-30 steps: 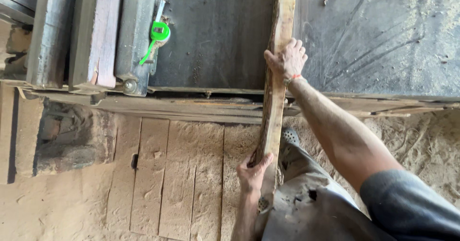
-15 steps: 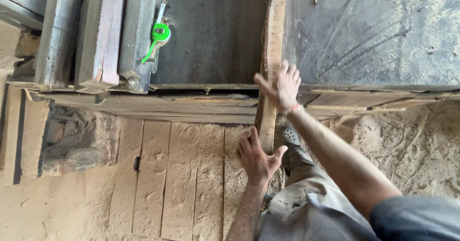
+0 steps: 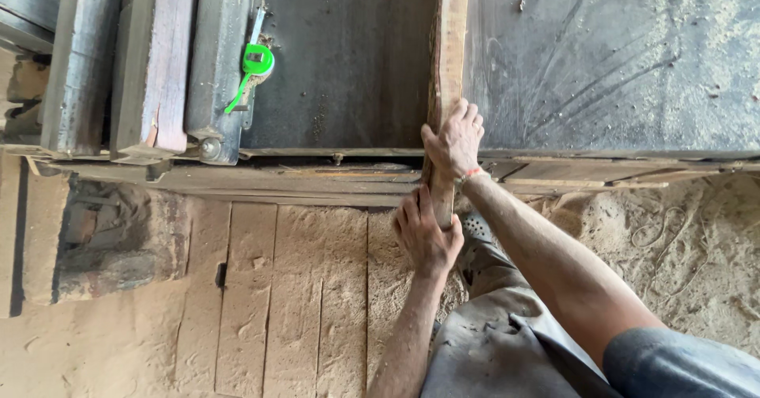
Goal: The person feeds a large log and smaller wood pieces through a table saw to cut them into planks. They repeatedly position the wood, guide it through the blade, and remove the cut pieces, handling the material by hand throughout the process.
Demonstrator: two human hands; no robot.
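1. A person is looking straight down at a dark metal machine table (image 3: 348,57), dusted with sawdust, and at their own two bare hands working a narrow wooden plank (image 3: 448,41).
2. The plank is lying on the table with its long axis running directly away from the person; its near end is sticking out past the table's front edge, towards their body.
3. The right hand (image 3: 455,140) is resting farther along the plank, just at the table's edge, fingers curled over the top and closing around it.
4. The left hand (image 3: 423,236) is nearer the body, below the edge, pressing against the plank's near end with fingers spread; whether it is fully gripping cannot be told.
5. Both hands are touching the plank, the left one sitting behind its end.
6. A green tape measure (image 3: 253,65) is lying well to the left, beside grey metal rails (image 3: 214,49).
7. Sawdust-covered floorboards (image 3: 269,287) are lying below, and the person's grey trousers (image 3: 507,342) are showing at the bottom.
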